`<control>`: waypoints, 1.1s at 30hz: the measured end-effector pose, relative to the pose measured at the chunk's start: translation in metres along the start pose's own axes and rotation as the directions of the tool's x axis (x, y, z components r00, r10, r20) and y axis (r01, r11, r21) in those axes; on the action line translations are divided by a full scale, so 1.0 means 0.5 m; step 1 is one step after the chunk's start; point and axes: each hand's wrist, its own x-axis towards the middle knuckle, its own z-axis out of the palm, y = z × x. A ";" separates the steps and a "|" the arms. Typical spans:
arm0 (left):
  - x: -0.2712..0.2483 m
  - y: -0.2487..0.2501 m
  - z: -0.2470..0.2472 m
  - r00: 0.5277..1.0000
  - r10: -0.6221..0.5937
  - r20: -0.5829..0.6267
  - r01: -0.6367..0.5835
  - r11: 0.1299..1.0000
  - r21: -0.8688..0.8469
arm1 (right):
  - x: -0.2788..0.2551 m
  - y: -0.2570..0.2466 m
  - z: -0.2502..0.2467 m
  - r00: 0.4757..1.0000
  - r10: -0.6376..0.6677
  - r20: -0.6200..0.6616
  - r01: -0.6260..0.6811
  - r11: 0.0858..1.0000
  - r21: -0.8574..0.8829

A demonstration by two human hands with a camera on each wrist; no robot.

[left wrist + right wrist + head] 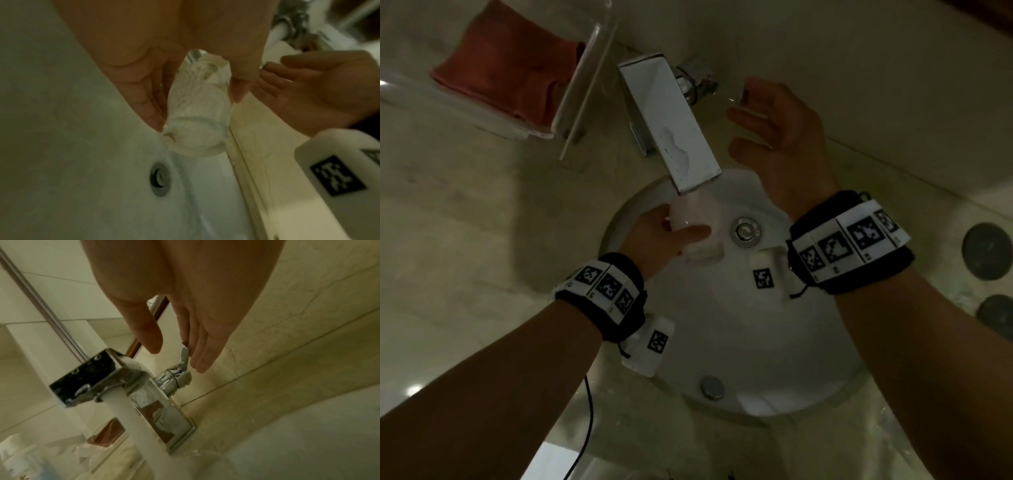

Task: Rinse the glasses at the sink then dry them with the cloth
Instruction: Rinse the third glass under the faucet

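Left hand [654, 236] wraps clear glass [197, 113] under running faucet [671, 120], over sink [808, 342]. Right hand [780, 133] fingers straight, touching faucet lever [184, 356]. Glass wet, likely slippery, fragile; grip mid-body. Red cloth [506, 65] on tabletop rack.

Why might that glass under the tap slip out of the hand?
The glass is probably slippery: water from the faucet is pouring over it and foaming inside. The left hand grips its smooth sides alone, so it could slide. It looks thin and clear, likely breakable if dropped into the hard sink.
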 end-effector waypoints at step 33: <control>-0.092 0.052 0.031 0.958 -0.278 0.072 0.274 0.960 0.067 | -0.123 -0.034 -0.007 0.988 0.145 -0.059 -0.156 0.948 -0.278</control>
